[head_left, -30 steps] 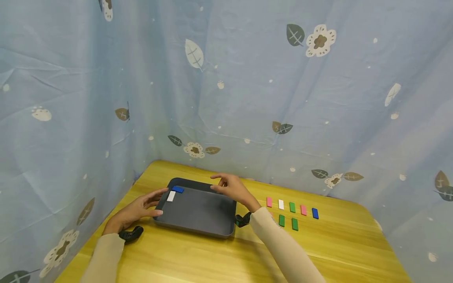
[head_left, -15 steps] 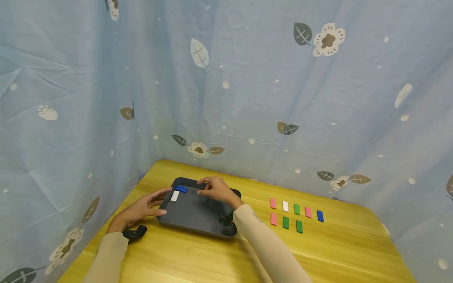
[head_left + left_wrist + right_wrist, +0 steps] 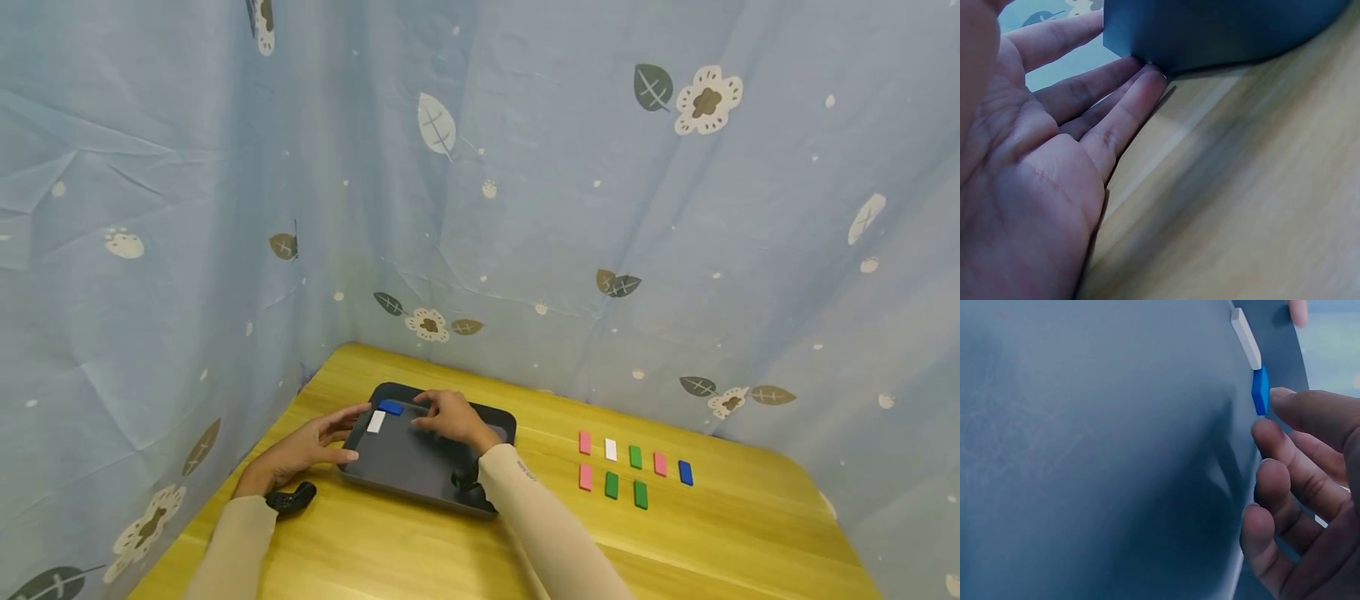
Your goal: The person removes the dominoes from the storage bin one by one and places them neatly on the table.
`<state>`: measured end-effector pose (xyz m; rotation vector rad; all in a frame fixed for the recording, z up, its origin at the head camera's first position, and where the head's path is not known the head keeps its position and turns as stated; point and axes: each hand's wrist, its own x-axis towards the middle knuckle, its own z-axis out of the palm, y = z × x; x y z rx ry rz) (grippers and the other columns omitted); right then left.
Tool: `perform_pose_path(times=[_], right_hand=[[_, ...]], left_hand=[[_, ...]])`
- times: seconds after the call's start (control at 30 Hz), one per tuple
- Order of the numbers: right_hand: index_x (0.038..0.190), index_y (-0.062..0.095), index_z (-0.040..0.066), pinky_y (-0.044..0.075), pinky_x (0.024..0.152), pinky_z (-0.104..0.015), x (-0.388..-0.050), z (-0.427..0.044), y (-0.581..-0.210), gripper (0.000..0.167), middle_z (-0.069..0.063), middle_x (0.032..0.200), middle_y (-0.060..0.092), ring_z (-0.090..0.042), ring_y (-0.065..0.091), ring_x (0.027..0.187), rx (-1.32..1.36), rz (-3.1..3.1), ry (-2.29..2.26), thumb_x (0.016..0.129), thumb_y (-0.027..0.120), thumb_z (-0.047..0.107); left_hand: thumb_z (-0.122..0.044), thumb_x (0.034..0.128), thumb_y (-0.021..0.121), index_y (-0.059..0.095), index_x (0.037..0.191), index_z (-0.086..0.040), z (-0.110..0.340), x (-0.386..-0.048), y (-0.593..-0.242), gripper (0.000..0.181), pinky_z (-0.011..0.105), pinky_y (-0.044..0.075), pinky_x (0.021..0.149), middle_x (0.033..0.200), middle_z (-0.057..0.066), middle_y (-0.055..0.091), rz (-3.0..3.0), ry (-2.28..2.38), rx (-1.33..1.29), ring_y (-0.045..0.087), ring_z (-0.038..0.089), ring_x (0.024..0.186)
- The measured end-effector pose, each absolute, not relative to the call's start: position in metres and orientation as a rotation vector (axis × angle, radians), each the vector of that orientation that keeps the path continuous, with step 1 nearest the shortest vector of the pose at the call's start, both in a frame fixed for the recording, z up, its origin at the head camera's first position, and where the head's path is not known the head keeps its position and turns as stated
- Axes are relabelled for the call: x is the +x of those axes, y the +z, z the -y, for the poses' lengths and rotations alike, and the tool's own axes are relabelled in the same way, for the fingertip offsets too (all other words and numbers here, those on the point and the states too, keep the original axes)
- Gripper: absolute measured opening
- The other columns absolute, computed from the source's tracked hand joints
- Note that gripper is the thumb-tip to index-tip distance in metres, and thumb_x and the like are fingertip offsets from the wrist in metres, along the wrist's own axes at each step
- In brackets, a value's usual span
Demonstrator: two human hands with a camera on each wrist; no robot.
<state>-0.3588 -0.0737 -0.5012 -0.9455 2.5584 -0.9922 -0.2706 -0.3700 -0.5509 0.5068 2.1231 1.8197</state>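
A dark grey rectangular tray (image 3: 420, 454) lies on the table. Inside its far left corner are a white block (image 3: 377, 422) and a blue block (image 3: 390, 407), set end to side. My left hand (image 3: 311, 448) is at the tray's left end, its extended fingertips touching the outer wall in the left wrist view. Over the tray's far side hovers my right hand (image 3: 453, 418), fingers loosely bent. In the right wrist view its fingertips (image 3: 1270, 440) are close beside the blue block (image 3: 1260, 390), and nothing shows between them.
Right of the tray, pink, white, green and blue blocks lie in two rows on the wooden table; a white block (image 3: 611, 449) and a blue block (image 3: 686, 472) are in the far row, a green block (image 3: 641, 495) in the near one. A patterned curtain (image 3: 525, 208) surrounds the table.
My right hand has moved left over the tray, from its far right part to near the blue block. My left hand stays at the tray's left end. The head view has shifted slightly.
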Motion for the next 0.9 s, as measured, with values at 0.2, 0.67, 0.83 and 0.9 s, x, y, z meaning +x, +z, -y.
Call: perform_pose_path(times=[0.2, 0.67, 0.83, 0.9], right_hand=[[0.139, 0.064, 0.007, 0.052, 0.057, -0.025, -0.356, 0.082, -0.507, 0.047, 0.003, 0.074, 0.069, -0.012, 0.064, 0.059, -0.899, -2.56, -0.972, 0.096, 0.076, 0.02], [0.148, 0.059, 0.021, 0.044, 0.054, -0.025, -0.353, 0.106, -0.51, 0.054, 0.008, 0.068, 0.06, -0.007, 0.056, 0.058, -0.941, -2.734, -0.654, 0.097, 0.075, 0.03], [0.127, 0.075, 0.027, 0.048, 0.054, -0.025, -0.351, 0.105, -0.514, 0.031, 0.007, 0.082, 0.072, -0.005, 0.062, 0.064, -0.948, -2.816, -0.61, 0.097, 0.074, 0.033], [0.116, 0.08, 0.029, 0.05, 0.057, -0.025, -0.351, 0.103, -0.514, 0.022, 0.007, 0.094, 0.076, -0.005, 0.064, 0.069, -0.986, -2.841, -0.62, 0.096, 0.076, 0.034]], left_hand=[[-0.008, 0.0988, 0.07, 0.027, 0.165, -0.023, 0.37, -0.268, -0.548, 0.08, 0.056, 0.04, 0.11, 0.17, 0.01, 0.015, -2.122, 1.81, 0.497, 0.021, 0.046, 0.15], [-0.009, 0.0998, 0.069, 0.027, 0.165, -0.024, 0.371, -0.27, -0.55, 0.078, 0.059, 0.038, 0.111, 0.17, 0.009, 0.016, -2.119, 1.812, 0.496, 0.021, 0.045, 0.151], [-0.01, 0.1, 0.069, 0.026, 0.165, -0.025, 0.371, -0.271, -0.551, 0.079, 0.059, 0.037, 0.111, 0.17, 0.008, 0.013, -2.101, 1.813, 0.495, 0.019, 0.045, 0.151], [-0.01, 0.0998, 0.069, 0.026, 0.165, -0.027, 0.371, -0.27, -0.551, 0.079, 0.06, 0.037, 0.111, 0.17, 0.008, 0.012, -2.094, 1.82, 0.481, 0.019, 0.046, 0.152]])
